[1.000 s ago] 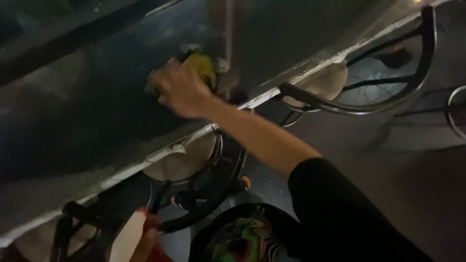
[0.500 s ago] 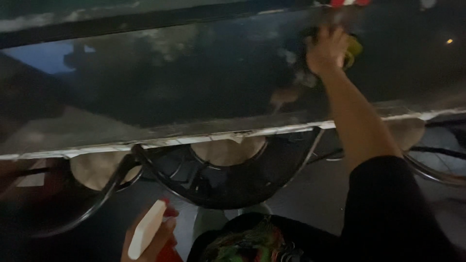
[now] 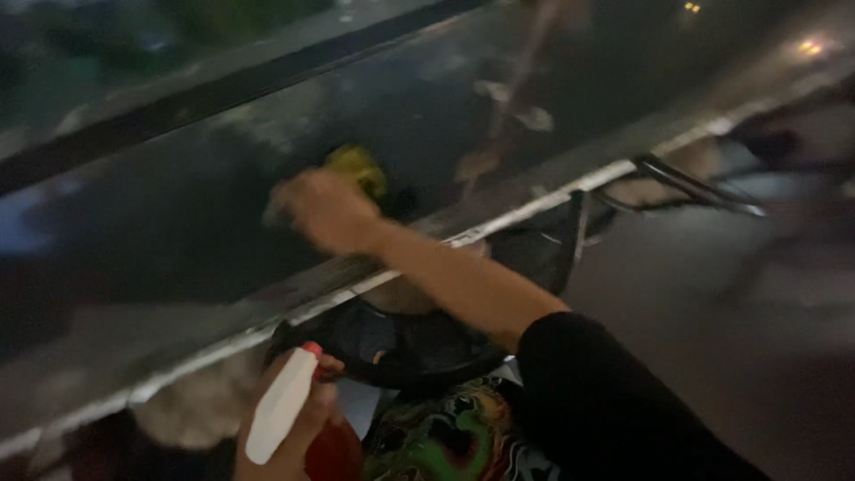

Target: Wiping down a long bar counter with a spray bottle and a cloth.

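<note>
At the lower left, a white spray bottle [image 3: 283, 405] with a red part at its neck was held upright by the left hand [image 3: 289, 436], whose fingers were wrapped closed around the bottle's body. A dark red shape, possibly the lower part of the bottle, was seen just beside the hand, though the blur left this uncertain. Above the hand, a pale metal sill [image 3: 223, 343] was seen running diagonally upward to the right, and over it a large dark glass pane [image 3: 178, 205] was spread across most of the view.

Near the middle, a yellow cloth [image 3: 361, 169] was pressed flat against the glass by the right hand [image 3: 325, 212]. The fingers were bent over the cloth and closed on it, though motion blur softened their outline. The bare forearm was stretched from the hand down to the right, where a black sleeve [image 3: 606, 401] was seen. Below the arm, curved dark chair frames [image 3: 419, 356] were seen under the sill, and a piece of clothing printed in green [image 3: 445, 441] was visible at the bottom edge.

Further right, another dark curved frame [image 3: 695, 187] was seen against the sill, and blurred grey floor [image 3: 712, 303] was spread beneath it.
</note>
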